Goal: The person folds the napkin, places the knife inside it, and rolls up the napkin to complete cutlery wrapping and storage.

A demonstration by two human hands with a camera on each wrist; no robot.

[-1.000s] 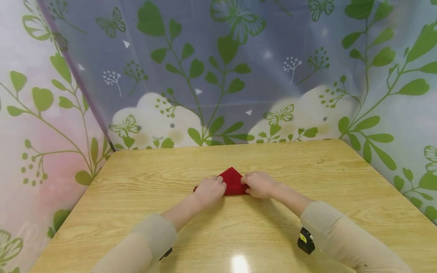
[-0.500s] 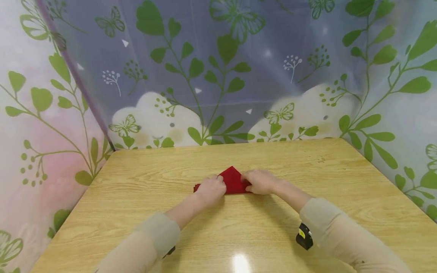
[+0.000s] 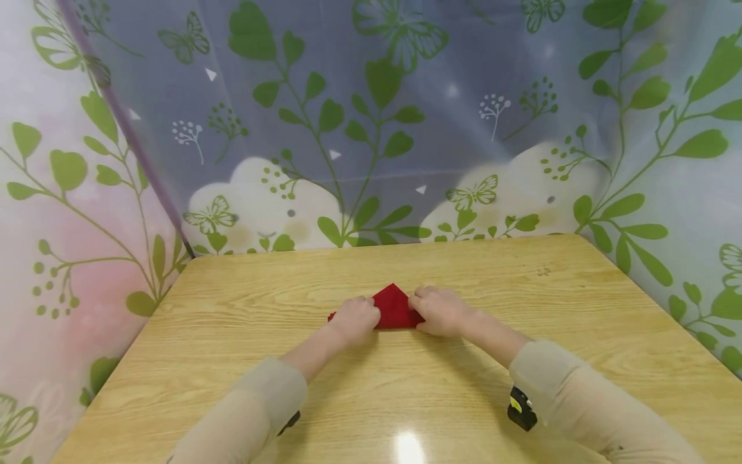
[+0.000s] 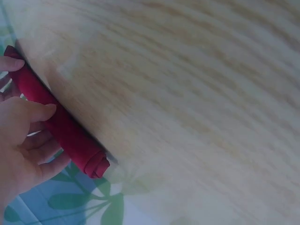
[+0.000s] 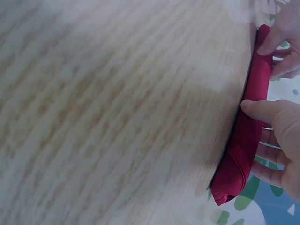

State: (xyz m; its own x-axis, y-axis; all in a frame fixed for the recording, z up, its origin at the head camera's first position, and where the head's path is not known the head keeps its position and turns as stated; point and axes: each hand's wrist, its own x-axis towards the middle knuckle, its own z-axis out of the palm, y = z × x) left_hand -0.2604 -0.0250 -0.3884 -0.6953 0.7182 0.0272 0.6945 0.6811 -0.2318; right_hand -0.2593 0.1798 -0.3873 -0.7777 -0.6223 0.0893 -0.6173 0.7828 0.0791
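A red cloth (image 3: 394, 309) lies mid-table, its near part rolled into a tube and its far part a flat triangle pointing away from me. On the left half my left hand (image 3: 356, 320) grips the roll, thumb on the near side and fingers over the far side. My right hand (image 3: 440, 310) holds the right half in the same way. The left wrist view shows the roll's coiled end (image 4: 97, 165) beyond my left hand's fingers. In the right wrist view the other end (image 5: 229, 180) has a slanting fold. Both hands partly cover the roll in the head view.
The wooden table (image 3: 371, 386) reaches back to a printed curtain (image 3: 371, 129) with leaves, butterflies and clouds. Similar curtains stand at the left and right sides. A black wrist device (image 3: 522, 409) hangs under the right sleeve.
Both hands keep their hold on the roll and stay almost in place. The left hand's fingers sit slightly farther left than before.
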